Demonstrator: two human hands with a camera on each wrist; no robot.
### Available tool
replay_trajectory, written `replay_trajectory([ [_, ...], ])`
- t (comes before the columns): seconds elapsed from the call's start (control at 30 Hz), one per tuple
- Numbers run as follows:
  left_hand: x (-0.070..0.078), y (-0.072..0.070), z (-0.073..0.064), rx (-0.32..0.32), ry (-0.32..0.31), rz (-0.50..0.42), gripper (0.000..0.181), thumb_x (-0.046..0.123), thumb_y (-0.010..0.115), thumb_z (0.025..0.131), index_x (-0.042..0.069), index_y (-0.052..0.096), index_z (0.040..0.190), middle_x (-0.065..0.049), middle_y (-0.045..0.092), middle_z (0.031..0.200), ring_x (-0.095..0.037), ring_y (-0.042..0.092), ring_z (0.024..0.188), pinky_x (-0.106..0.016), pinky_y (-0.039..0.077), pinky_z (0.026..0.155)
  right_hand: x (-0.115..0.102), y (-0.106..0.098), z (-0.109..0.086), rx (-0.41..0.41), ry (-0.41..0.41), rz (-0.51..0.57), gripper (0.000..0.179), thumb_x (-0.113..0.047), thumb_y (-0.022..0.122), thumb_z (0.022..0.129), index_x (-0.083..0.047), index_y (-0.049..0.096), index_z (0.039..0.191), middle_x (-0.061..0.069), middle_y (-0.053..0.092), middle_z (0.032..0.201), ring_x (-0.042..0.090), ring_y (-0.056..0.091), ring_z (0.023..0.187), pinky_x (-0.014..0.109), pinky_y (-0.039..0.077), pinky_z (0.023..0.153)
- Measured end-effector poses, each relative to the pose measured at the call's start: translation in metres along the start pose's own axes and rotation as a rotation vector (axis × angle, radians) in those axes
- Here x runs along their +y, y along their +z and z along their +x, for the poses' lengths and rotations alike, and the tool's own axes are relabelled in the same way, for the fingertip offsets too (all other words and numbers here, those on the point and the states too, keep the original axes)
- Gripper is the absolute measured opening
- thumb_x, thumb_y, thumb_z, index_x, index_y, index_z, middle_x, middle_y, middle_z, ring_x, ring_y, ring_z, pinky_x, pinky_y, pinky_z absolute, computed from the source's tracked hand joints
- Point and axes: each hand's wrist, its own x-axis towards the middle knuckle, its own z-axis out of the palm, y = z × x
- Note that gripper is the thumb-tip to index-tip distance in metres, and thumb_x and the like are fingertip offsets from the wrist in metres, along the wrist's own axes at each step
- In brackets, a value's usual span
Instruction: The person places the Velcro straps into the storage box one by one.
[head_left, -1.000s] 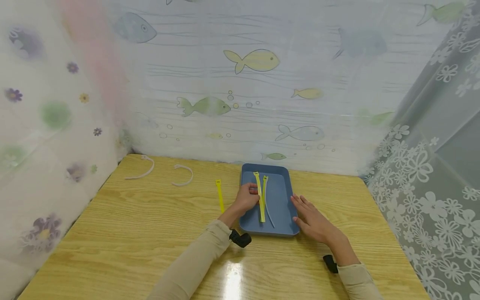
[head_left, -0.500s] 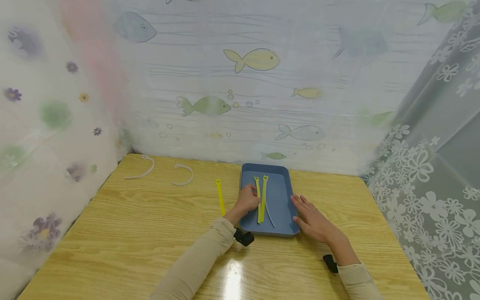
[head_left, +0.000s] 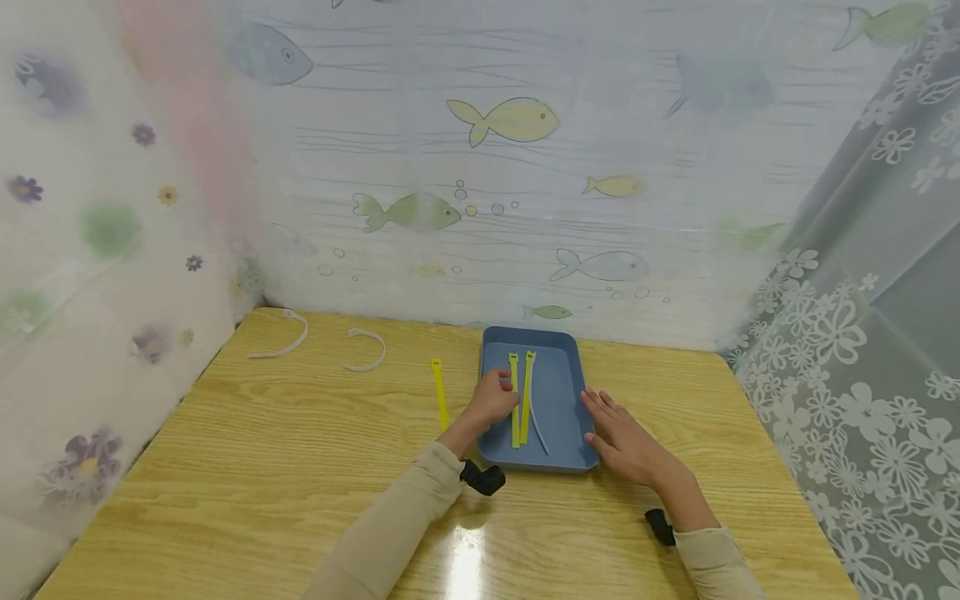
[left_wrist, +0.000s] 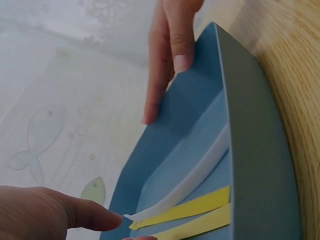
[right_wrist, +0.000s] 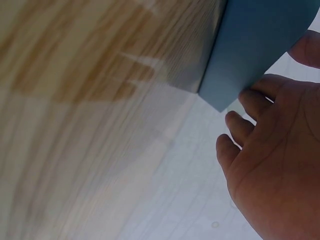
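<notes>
Over a shallow blue rectangular tray (head_left: 558, 417), the left hand (head_left: 493, 400) is beside a flat yellow strip (head_left: 516, 432) lying inside, whether pinching I cannot tell; the right hand (head_left: 633, 448) rests extended fingers against the tray's right side.

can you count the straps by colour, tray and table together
Yellow straps: 3 (two in the tray, one on the table)
White straps: 3 (one in the tray, two on the table)
Total: 6

Yellow strap (head_left: 441, 396) outside tray (head_left: 543, 465): lower end hidden by left wrist (head_left: 459, 431); sleeves (head_left: 390, 533) cut off at head-view bottom.
</notes>
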Motion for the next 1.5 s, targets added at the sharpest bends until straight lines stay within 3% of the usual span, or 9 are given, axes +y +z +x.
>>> replay_trajectory([
  [0.43,0.005,-0.021,-0.012,-0.156,0.027,-0.250,0.050,0.000,0.058,0.097,-0.007,0.045,0.145,-0.027,0.054,0.132,-0.042,0.063,0.110,-0.043,0.059,0.092,-0.001,0.000,0.000,0.005,-0.016,-0.001,0.063,-0.018,0.052,0.106,0.008,0.025,0.157,0.027,0.024,0.164,0.052,0.018,0.150,0.069,0.019,0.119],
  [0.67,0.003,-0.031,-0.018,-0.190,0.076,-0.336,0.052,0.000,0.060,0.098,-0.009,0.043,0.146,-0.029,0.054,0.134,-0.042,0.064,0.110,-0.036,0.061,0.088,0.000,0.001,0.000,0.021,-0.025,0.000,0.062,-0.017,0.052,0.106,0.008,0.027,0.157,0.027,0.025,0.163,0.053,0.019,0.149,0.069,0.019,0.118],
  [0.83,0.002,-0.041,-0.026,-0.207,0.095,-0.376,0.053,-0.002,0.058,0.100,-0.008,0.041,0.149,-0.033,0.050,0.140,-0.048,0.059,0.119,-0.042,0.059,0.095,0.000,0.001,0.000,0.014,-0.018,-0.001,0.062,-0.018,0.051,0.106,0.008,0.026,0.157,0.026,0.025,0.164,0.052,0.019,0.150,0.068,0.019,0.119],
  [1.0,-0.006,-0.053,-0.033,-0.193,0.111,-0.388,0.052,-0.002,0.056,0.101,-0.007,0.040,0.150,-0.036,0.046,0.142,-0.051,0.057,0.121,-0.050,0.055,0.100,0.000,0.001,0.000,0.009,-0.014,0.020,0.063,-0.017,0.052,0.106,0.008,0.025,0.157,0.026,0.024,0.164,0.052,0.018,0.150,0.068,0.017,0.119],
  [1.5,-0.033,-0.087,-0.038,-0.084,0.062,-0.371,0.051,-0.004,0.056,0.101,-0.009,0.039,0.148,-0.035,0.048,0.138,-0.049,0.058,0.117,-0.043,0.059,0.094,-0.002,0.001,0.001,0.007,-0.016,0.008,0.062,-0.017,0.052,0.106,0.008,0.026,0.157,0.028,0.024,0.164,0.053,0.018,0.150,0.068,0.018,0.119],
])
